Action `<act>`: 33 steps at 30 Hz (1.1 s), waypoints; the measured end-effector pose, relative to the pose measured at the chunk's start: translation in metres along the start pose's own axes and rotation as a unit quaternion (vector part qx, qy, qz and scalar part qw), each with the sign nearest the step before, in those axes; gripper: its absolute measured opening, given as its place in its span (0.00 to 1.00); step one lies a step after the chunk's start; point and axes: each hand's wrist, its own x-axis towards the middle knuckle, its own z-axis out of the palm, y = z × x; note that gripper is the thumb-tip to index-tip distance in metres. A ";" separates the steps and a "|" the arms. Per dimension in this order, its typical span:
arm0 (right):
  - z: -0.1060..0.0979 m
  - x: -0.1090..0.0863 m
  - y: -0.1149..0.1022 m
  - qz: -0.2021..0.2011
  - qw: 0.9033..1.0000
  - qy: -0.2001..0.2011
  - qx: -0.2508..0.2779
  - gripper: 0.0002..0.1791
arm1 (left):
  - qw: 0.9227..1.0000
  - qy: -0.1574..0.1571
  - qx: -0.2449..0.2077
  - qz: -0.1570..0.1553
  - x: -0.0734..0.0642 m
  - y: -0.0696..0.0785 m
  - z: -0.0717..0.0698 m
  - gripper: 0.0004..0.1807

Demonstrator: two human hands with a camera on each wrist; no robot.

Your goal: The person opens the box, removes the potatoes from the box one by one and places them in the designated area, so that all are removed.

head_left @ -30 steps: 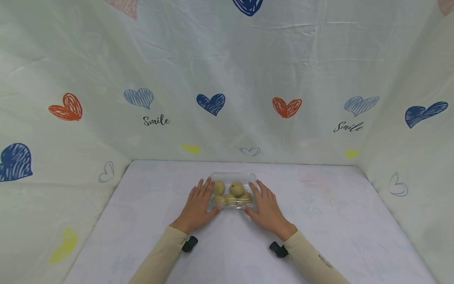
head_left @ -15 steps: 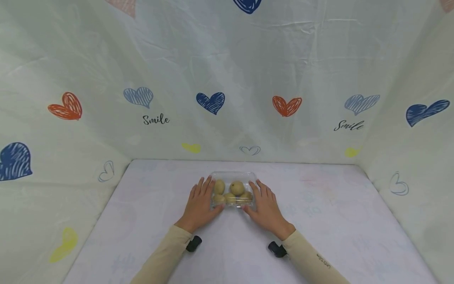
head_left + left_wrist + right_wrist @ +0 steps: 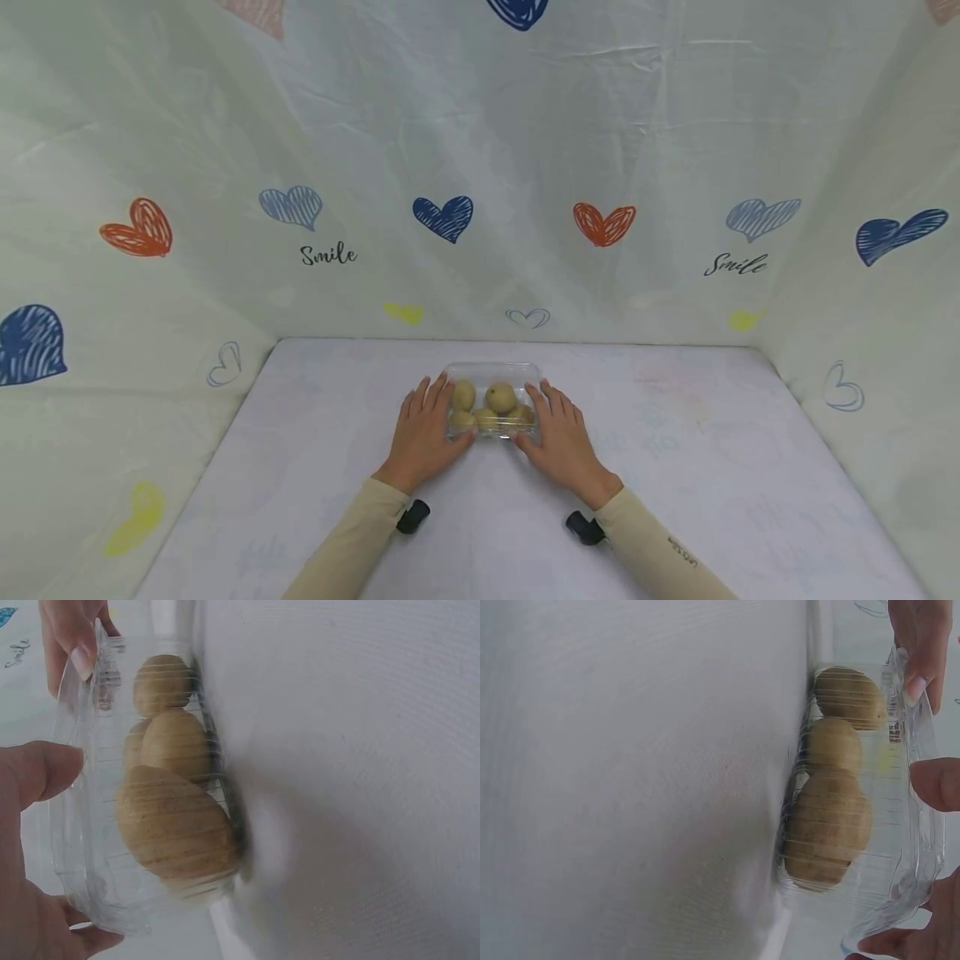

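A clear plastic box (image 3: 495,372) lies on the table between my two hands. Several yellowish-brown potatoes (image 3: 501,398) show through its walls, most of them toward the near side; the left wrist view shows potatoes (image 3: 176,825) close behind the ribbed wall. My left hand (image 3: 422,437) grips the box's left end, thumb at the near rim and fingers along the side. At the right end, my right hand (image 3: 562,437) holds it the same way, and its thumb (image 3: 937,784) is on the rim in the right wrist view. Whether a lid covers the box, I cannot tell.
The table (image 3: 495,533) has a pale, faintly patterned cover. Behind it and on both sides hangs a whitish sheet (image 3: 525,150) printed with hearts and "Smile". A small black wrist device (image 3: 412,517) sits at the left cuff, another black device (image 3: 584,527) at the right.
The left forearm has shifted slightly to the right, and its thumb lies a little further along the near rim. The box and the right hand stay almost in place.
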 end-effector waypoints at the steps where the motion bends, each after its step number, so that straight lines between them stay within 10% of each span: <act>1: 0.000 0.000 0.000 0.002 1.000 -0.002 -0.002 0.42 | 1.000 0.001 0.003 -0.001 0.000 0.000 0.000 0.45; 12: -0.002 0.001 -0.001 -0.007 0.998 -0.002 -0.055 0.41 | 1.000 0.015 0.026 -0.005 0.002 0.001 -0.003 0.43; 33: -0.010 0.006 0.008 -0.075 0.981 0.040 -0.177 0.40 | 0.979 0.068 0.174 0.087 0.006 -0.008 -0.008 0.33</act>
